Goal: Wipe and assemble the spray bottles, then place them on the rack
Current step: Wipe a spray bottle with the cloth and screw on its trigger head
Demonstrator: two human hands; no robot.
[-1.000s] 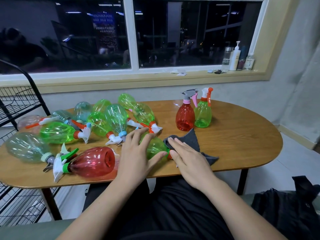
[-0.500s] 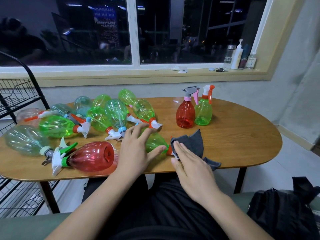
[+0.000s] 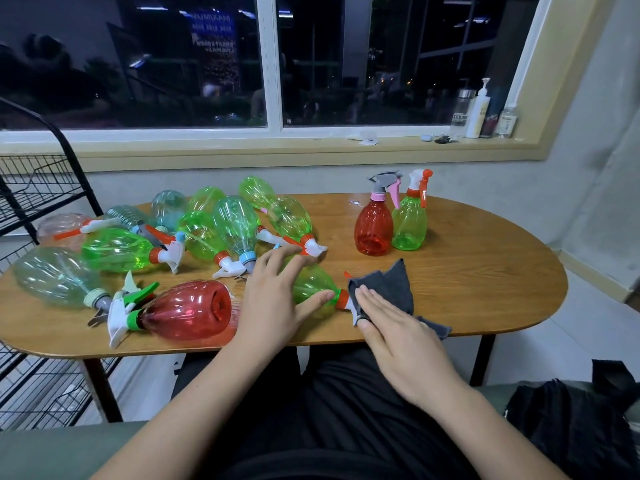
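Oval wood surface (image 3: pixel 485 271), bottles lying about. Left hand (image 3: pixel 273 299), fingers spread, steadies green bottle (image 3: pixel 311 285) so right hand (image 3: pixel 398 334), flat, presses cloth (image 3: pixel 391 282) to wipe it.

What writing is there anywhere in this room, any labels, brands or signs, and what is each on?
"MAXIMUM" (probably): top line of the blue sign in the dark window glass; lower lines blurred.
Label on the clear bottle on the windowsill: too small to read.
Coloured plastic spray bottles: no print visible.

Home rm: wooden table (image 3: pixel 485 278), toiletries on windowsill (image 3: pixel 311 147), wire rack (image 3: pixel 31 188).
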